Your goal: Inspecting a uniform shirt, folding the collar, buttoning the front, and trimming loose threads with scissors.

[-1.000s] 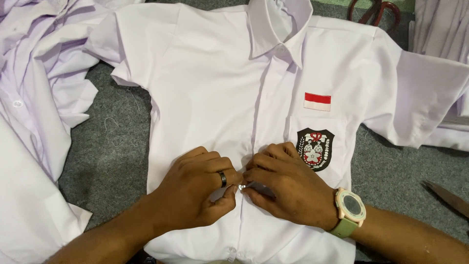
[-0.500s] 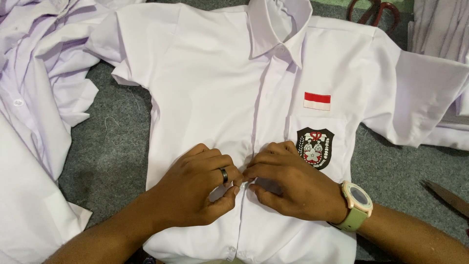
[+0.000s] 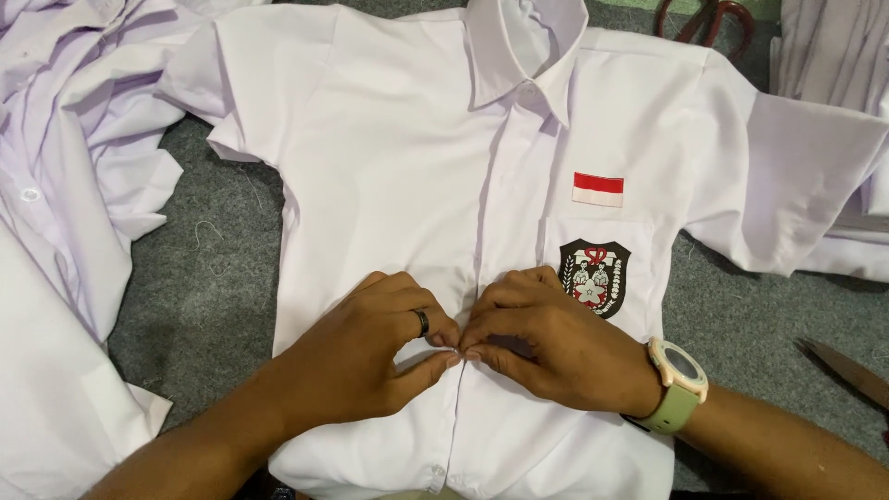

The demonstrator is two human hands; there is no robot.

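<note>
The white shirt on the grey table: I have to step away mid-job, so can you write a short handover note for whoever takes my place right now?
Left hand, ring on one finger, and right hand, watch on its wrist, meet fingertip to fingertip on the front placket of the white shirt, pinching the fabric at chest height.
The shirt lies flat, front up, collar at the top, on the grey table.
Done: the placket above the hands looks closed.
Left: the pinched spot; the button near the hem cannot be judged.
More white garments lie piled left.
</note>
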